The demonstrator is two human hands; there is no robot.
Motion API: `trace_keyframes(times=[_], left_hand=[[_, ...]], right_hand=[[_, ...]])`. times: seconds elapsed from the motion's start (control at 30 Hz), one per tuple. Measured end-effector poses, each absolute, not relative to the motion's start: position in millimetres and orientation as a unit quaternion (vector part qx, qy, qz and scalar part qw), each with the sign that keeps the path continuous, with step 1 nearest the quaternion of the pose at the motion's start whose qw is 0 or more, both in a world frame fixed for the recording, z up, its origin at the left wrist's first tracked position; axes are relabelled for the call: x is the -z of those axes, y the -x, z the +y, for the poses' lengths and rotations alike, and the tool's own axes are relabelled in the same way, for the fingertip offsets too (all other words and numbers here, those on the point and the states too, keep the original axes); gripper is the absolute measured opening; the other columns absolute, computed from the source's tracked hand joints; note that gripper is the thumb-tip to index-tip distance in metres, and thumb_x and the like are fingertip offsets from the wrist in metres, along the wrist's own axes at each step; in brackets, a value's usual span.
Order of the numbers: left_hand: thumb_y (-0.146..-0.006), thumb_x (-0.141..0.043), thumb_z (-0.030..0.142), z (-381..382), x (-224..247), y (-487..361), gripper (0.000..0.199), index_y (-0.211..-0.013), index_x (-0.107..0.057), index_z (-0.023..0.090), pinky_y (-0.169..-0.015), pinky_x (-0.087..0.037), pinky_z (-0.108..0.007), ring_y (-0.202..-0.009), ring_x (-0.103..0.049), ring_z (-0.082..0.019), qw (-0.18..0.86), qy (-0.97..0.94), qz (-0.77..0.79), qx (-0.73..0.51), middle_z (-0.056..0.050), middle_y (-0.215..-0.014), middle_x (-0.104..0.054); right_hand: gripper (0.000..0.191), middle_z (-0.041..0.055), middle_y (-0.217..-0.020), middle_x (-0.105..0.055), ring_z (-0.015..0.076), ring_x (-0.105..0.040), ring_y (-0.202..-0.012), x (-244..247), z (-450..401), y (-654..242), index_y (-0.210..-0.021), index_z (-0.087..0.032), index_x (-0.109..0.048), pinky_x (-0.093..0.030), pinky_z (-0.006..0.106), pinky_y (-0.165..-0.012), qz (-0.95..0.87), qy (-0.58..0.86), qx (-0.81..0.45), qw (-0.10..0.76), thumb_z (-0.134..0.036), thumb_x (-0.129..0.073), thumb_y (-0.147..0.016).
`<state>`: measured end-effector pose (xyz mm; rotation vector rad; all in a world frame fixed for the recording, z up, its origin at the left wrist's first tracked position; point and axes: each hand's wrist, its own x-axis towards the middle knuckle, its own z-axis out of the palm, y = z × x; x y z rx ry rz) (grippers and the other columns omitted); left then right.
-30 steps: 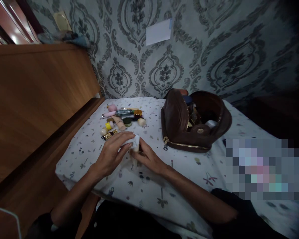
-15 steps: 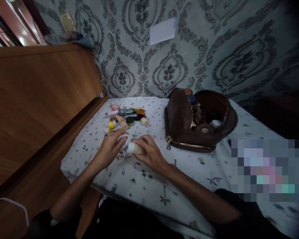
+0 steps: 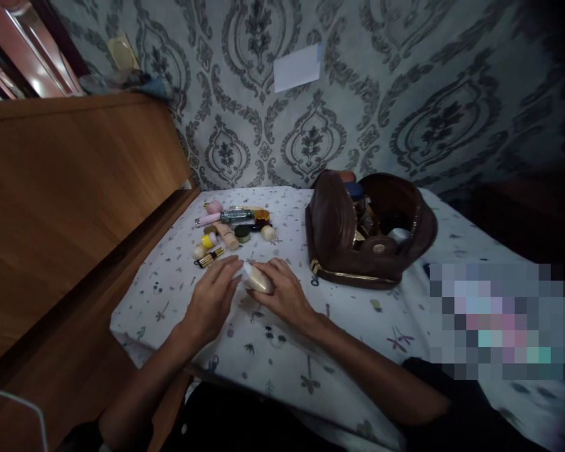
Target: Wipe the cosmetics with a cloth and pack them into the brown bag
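Observation:
A small beige bottle (image 3: 260, 280) with a white end is held in my right hand (image 3: 287, 294), whose fingers wrap round its right part. My left hand (image 3: 213, 295) is at the white end, fingers bent and close together; what lies inside them is hidden. Just beyond my hands, cosmetics rest on the patterned cloth: a gold and black item (image 3: 210, 257), a yellow-banded bottle (image 3: 209, 241), a beige tube (image 3: 226, 235), a dark green jar (image 3: 242, 233) and a pale round item (image 3: 269, 233).
An open brown bag (image 3: 358, 263) with items inside stands right of my hands. A wooden panel (image 3: 85, 169) rises on the left. The patterned wall (image 3: 311, 138) is behind the cloth-covered surface (image 3: 282, 358). A blurred patch covers the right side.
The bottle has turned, and more of its beige side shows. My left hand has shifted slightly down and its fingers have straightened somewhat. The gold and black item is now uncovered. The view has moved slightly.

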<state>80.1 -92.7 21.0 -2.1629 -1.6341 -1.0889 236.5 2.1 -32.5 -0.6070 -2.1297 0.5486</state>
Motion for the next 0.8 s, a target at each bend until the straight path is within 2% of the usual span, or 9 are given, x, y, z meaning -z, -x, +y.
trace_keyframes(times=[0.1, 0.23, 0.33, 0.4, 0.5, 0.67, 0.8], left_hand=[[-0.097, -0.046, 0.016, -90.4, -20.6, -83.7, 0.024, -0.115, -0.062, 0.019, -0.101, -0.049, -0.039, -0.118, -0.058, -0.023, 0.116, 0.774, -0.543, 0.306, -0.011, -0.122, -0.065], [-0.097, -0.045, 0.024, -81.3, -32.9, -80.3, 0.023, -0.105, -0.066, 0.019, -0.089, -0.051, -0.035, -0.098, -0.064, -0.022, -0.012, 0.734, -0.597, 0.322, -0.009, -0.104, -0.069], [-0.092, -0.054, 0.039, -74.6, -40.5, -72.1, 0.026, -0.093, -0.069, 0.018, -0.082, -0.050, -0.030, -0.090, -0.065, -0.022, -0.157, 0.657, -0.611, 0.411, -0.006, -0.093, -0.071], [-0.085, -0.061, 0.049, -72.1, -39.1, -69.4, 0.034, -0.090, -0.069, 0.017, -0.070, -0.050, -0.026, -0.081, -0.064, -0.020, -0.256, 0.584, -0.608, 0.473, -0.005, -0.086, -0.070], [-0.079, -0.066, 0.057, -70.4, -28.4, -73.6, 0.048, -0.104, -0.067, 0.016, -0.057, -0.047, -0.022, -0.070, -0.060, -0.016, -0.355, 0.460, -0.603, 0.546, -0.005, -0.090, -0.069], [-0.077, -0.067, 0.062, -67.1, -14.3, -89.6, 0.061, -0.121, -0.063, 0.020, -0.068, -0.055, -0.025, -0.090, -0.066, -0.021, -0.349, 0.393, -0.600, 0.604, -0.007, -0.115, -0.068], [-0.078, -0.063, 0.063, -59.8, -20.0, -92.5, 0.061, -0.122, -0.065, 0.021, -0.086, -0.056, -0.034, -0.104, -0.067, -0.027, -0.266, 0.453, -0.613, 0.590, -0.008, -0.119, -0.070]], right_hand=[[0.034, 0.0076, -0.094, -0.058, 0.0254, -0.054, -0.092, 34.0, 0.6, -237.0, -0.113, -0.017, -0.063, -0.049, 0.038, -0.078, -0.870, 0.229, -0.146, 0.412, -0.023, -0.072, -0.080], [0.029, 0.0091, -0.093, -0.059, 0.0260, -0.053, -0.090, 34.0, 0.5, -238.7, -0.113, -0.016, -0.063, -0.048, 0.038, -0.075, -0.887, 0.193, -0.084, 0.412, -0.022, -0.066, -0.085], [0.030, 0.0086, -0.095, -0.059, 0.0250, -0.052, -0.090, 31.9, 0.5, -240.1, -0.114, -0.017, -0.063, -0.048, 0.037, -0.075, -0.881, 0.169, -0.117, 0.425, -0.023, -0.065, -0.085], [0.035, 0.0077, -0.096, -0.058, 0.0242, -0.053, -0.093, 29.8, -0.3, -240.7, -0.116, -0.018, -0.062, -0.048, 0.036, -0.077, -0.868, 0.170, -0.167, 0.437, -0.023, -0.069, -0.082], [0.041, 0.0053, -0.096, -0.058, 0.0229, -0.054, -0.096, 27.1, -1.1, -240.1, -0.114, -0.020, -0.064, -0.048, 0.035, -0.082, -0.831, 0.209, -0.242, 0.455, -0.020, -0.076, -0.075], [0.047, 0.0038, -0.098, -0.061, 0.0210, -0.057, -0.098, 25.7, 0.4, -237.1, -0.108, -0.019, -0.066, -0.047, 0.032, -0.086, -0.768, 0.257, -0.357, 0.466, -0.024, -0.085, -0.065], [0.050, 0.0020, -0.096, -0.063, 0.0192, -0.060, -0.093, 23.6, 3.0, -234.9, -0.106, -0.020, -0.066, -0.047, 0.029, -0.084, -0.742, 0.282, -0.394, 0.464, -0.027, -0.088, -0.062]])
